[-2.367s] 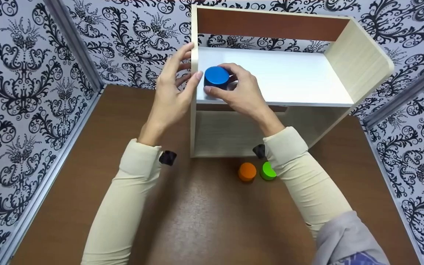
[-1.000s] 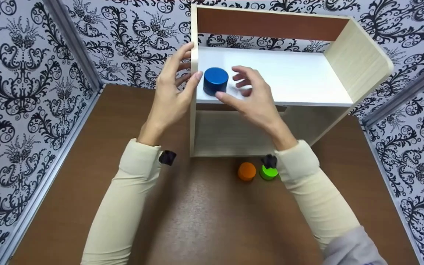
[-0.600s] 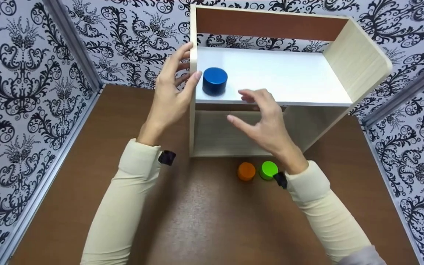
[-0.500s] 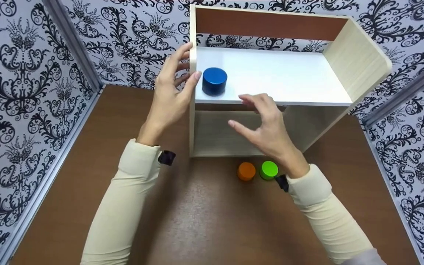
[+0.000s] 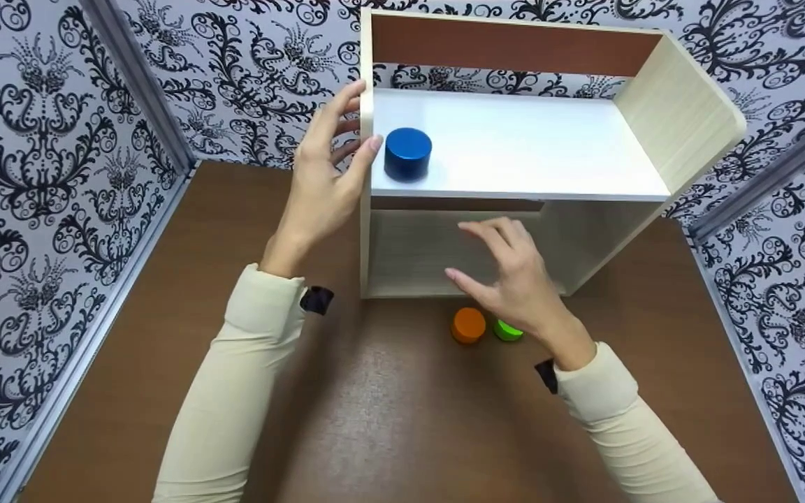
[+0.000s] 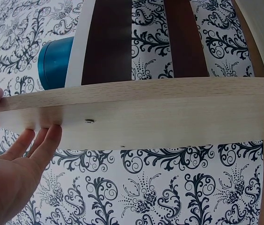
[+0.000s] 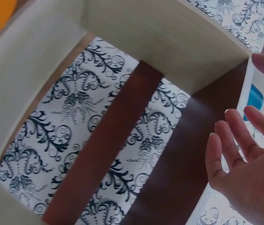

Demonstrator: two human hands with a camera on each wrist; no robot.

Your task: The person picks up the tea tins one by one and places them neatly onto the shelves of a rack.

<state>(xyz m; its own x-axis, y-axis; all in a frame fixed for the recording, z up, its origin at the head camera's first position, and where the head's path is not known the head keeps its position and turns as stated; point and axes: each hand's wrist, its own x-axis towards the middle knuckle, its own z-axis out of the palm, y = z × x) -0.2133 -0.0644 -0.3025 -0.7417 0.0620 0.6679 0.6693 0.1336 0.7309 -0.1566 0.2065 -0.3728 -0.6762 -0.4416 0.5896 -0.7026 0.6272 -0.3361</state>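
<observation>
the brown wooden tabletop (image 5: 388, 419) carries a pale wood shelf unit with a white middle board (image 5: 535, 150), standing against the black-and-white patterned wall (image 5: 39, 140). the left hand (image 5: 325, 175) steadies the unit's left side panel, its straight fingers lying against the panel's outer face and the thumb at the panel's front edge; nothing is clutched. the right hand (image 5: 514, 279) hangs in front of the lower compartment with relaxed, spread fingers, holding nothing, just above the table. the blue cylindrical block (image 5: 408, 153) stands upright on the white board near its left front corner, close to the left thumb. on the table, before the unit, the orange round block (image 5: 469, 325) sits just beside the green round block (image 5: 507, 330), which the right hand partly covers.
</observation>
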